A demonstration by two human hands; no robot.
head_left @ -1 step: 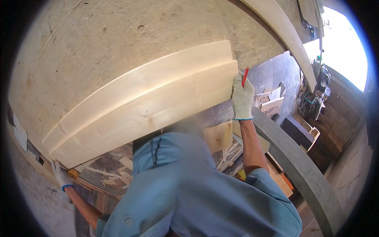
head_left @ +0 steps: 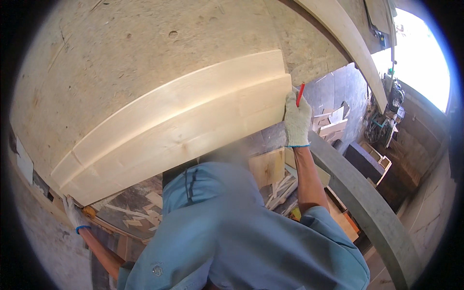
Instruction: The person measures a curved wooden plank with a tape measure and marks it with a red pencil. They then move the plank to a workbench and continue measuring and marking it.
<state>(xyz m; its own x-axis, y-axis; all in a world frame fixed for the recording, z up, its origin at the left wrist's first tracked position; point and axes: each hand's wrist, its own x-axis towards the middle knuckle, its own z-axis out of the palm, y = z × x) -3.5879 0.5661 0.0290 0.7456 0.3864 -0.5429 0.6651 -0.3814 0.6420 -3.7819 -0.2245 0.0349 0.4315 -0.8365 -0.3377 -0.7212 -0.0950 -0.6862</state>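
A long pale wooden board (head_left: 193, 128) lies across the near edge of the worktable. Its far edge looks curved, though the lens bends lines here. Behind it runs a second pale board (head_left: 188, 89), partly covered by the first. My right hand (head_left: 297, 118), in a white knit glove, is at the right end of the front board. A red pencil (head_left: 300, 94) sticks up from its grip. At the boards' left end is my left hand (head_left: 73, 212), gloved too, with its fingers at the near corner. Its fingertips are partly hidden by the wood.
The large plywood worktable (head_left: 121, 53) fills the upper left. A curved wooden strip (head_left: 345, 38) lies at its far right. Wood offcuts (head_left: 147, 210) are scattered below the table edge. A thick grey curved piece (head_left: 360, 203) stands by my right arm, and machinery (head_left: 389, 104) is farther right.
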